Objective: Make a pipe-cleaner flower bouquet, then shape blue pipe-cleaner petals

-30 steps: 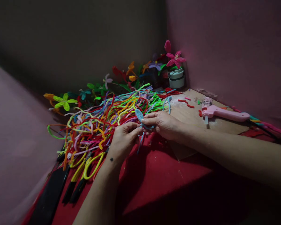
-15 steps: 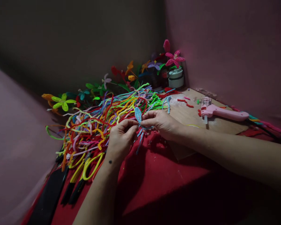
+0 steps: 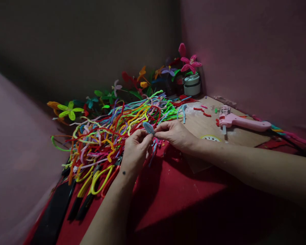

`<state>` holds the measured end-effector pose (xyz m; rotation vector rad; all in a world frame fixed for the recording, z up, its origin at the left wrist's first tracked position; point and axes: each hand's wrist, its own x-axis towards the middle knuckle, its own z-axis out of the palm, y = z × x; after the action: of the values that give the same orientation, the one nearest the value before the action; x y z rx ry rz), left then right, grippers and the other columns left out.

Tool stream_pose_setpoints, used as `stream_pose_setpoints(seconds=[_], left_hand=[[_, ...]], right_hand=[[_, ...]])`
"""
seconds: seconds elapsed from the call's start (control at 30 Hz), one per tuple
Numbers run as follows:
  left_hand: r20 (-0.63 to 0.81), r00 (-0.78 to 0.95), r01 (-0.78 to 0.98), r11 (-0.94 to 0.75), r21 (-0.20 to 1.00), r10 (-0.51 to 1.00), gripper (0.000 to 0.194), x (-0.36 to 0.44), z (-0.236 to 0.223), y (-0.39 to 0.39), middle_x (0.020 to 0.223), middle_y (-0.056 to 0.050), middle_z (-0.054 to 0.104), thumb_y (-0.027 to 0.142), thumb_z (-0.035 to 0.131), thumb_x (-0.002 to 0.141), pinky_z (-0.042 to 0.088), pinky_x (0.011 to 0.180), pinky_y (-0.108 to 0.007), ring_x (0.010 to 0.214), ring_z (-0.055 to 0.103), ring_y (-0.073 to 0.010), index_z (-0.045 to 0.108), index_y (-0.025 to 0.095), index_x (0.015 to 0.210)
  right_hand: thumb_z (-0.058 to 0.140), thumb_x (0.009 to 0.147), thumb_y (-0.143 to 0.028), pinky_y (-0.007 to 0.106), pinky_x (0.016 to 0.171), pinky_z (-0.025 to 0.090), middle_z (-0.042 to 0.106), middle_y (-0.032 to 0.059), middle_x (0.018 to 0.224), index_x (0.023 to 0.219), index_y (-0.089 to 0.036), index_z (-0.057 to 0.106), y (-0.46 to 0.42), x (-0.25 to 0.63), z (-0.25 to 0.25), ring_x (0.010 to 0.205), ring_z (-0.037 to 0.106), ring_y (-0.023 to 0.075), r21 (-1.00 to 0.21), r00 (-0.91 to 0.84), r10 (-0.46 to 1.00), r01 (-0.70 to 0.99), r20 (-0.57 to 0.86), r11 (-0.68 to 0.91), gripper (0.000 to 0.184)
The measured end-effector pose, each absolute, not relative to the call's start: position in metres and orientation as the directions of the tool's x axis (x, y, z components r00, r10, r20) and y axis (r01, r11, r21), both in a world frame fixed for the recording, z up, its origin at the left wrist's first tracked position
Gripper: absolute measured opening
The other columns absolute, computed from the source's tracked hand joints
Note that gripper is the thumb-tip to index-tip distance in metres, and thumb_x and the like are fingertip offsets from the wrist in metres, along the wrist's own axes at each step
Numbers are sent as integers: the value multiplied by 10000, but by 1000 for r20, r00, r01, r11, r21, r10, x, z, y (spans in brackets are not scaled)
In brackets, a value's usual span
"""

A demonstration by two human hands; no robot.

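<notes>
Between my fingertips is a small light-blue pipe-cleaner petal, tilted up to the left. My left hand pinches its lower end from the left. From the right, the thumb and forefinger of my right hand close on the same end. Just behind my hands spreads a heap of many-coloured pipe cleaners. Light-blue pipe-cleaner pieces show below my fingers; whether they join the petal, I cannot tell.
A pink hot glue gun lies on a brown board at the right. Yellow-handled pliers rest at the left on the red tabletop. Pipe-cleaner flowers stand along the back, near a pale lidded container.
The petal has tipped over to the left and lower. My left hand has moved slightly right, closer to my right hand. A white-and-yellow round spool now shows beside my right forearm.
</notes>
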<state>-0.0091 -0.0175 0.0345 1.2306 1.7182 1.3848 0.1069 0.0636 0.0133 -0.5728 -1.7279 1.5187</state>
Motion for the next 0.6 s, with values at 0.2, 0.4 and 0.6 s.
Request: stream_pose_setpoints(seconds=[0.2,0.4,0.6], left_hand=[[135,-432,330,17,944,892,118,-6,36,-18,398,87,412,217,598,681,265,348,-170,326,339,-44,517,160,616],[298,-436,557,-6,831,849,58,-4,30,-18,473,66,472,203,556,702,319,423,-183,401,388,-59,554,163,659],[421,-362,675,-77,734,832,68,-4,21,-17,626,24,563,232,540,740,376,531,-194,517,460,-82,575,175,750]], right_hand=[[575,700,-202,245,656,408,635,20,701,749,-115,673,63,106,14,663,543,116,-951,-583,760,-82,287,297,140],[552,711,-255,246,606,398,598,28,657,687,-119,619,62,106,16,614,504,112,-932,-505,808,16,304,361,154],[513,681,-187,230,560,362,525,-3,597,645,-116,574,62,105,16,551,437,85,-962,-556,802,15,219,273,101]])
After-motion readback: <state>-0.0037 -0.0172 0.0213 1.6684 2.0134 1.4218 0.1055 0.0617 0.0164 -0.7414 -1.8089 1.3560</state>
